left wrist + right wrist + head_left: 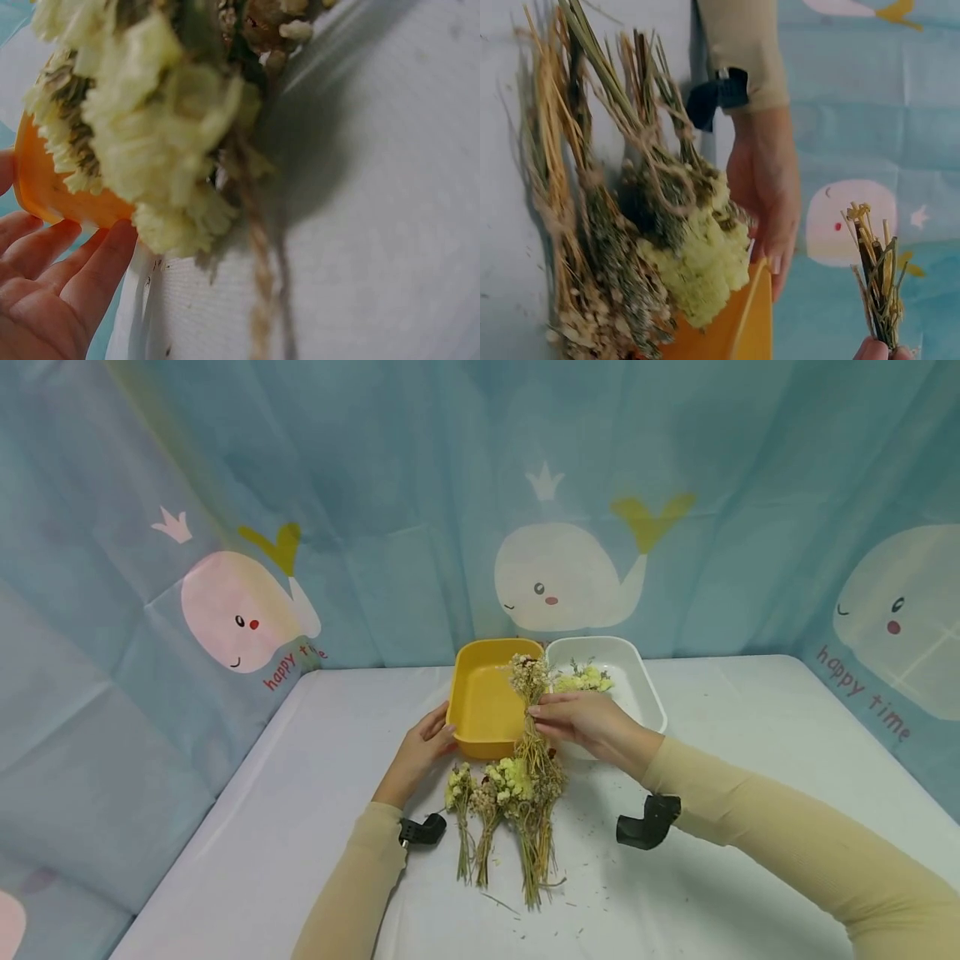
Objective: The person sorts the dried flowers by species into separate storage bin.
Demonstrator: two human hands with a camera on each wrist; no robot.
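Observation:
My right hand [581, 720] pinches a bunch of dried flowers [529, 677] by its tied stems, holding it upright at the yellow tray's right side. Its cut stem ends [877, 285] rise above my fingertips in the right wrist view. Against the left wall of the yellow tray [487, 693], my left hand [420, 752] rests with fairly straight fingers [97, 270] touching the outside. Several tied dried bunches lie in front of this tray, including a pale yellow bunch [512, 781]. In the left wrist view, yellow blooms [161, 127] cover part of the tray.
Beside the yellow tray stands a white tray [651, 697] with yellow dried flowers [581, 678] in it. Stem bits [498, 903] are scattered on the white tabletop [300, 793]. A blue whale-print curtain [420, 568] hangs behind the table.

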